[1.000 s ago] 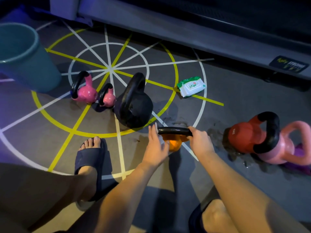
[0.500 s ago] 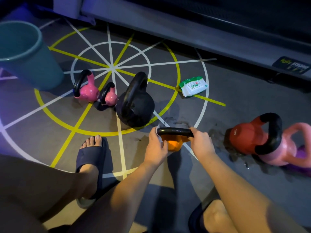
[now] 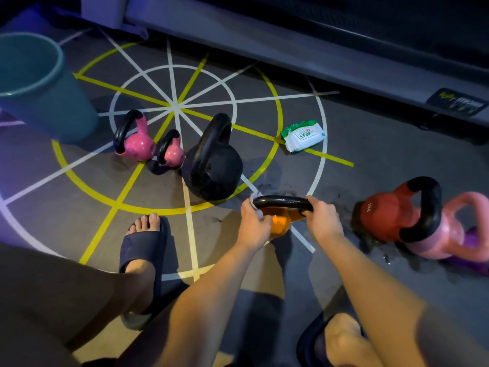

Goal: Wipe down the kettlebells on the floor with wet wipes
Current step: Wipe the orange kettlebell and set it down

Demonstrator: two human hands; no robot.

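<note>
The orange kettlebell (image 3: 281, 223) is sitting on the floor (image 3: 370, 160), just ahead of the person's feet, near the rim of the yellow circle (image 3: 158, 208). The right hand (image 3: 321, 221) is clenching the right end of its black handle; the left hand (image 3: 253, 225) is curling round the left end, pressing a white wipe (image 3: 254, 205) against it (only a corner of the wipe is showing). The black kettlebell (image 3: 214, 165) is standing just behind, with two pink kettlebells (image 3: 136, 145) beside it to the left. A red kettlebell (image 3: 386, 215) is touching a pale-pink kettlebell (image 3: 449, 234) on the right. The wipes pack (image 3: 303, 135) is lying farther back on a yellow line (image 3: 336, 158), the bucket (image 3: 45, 102) standing at far left.
</note>
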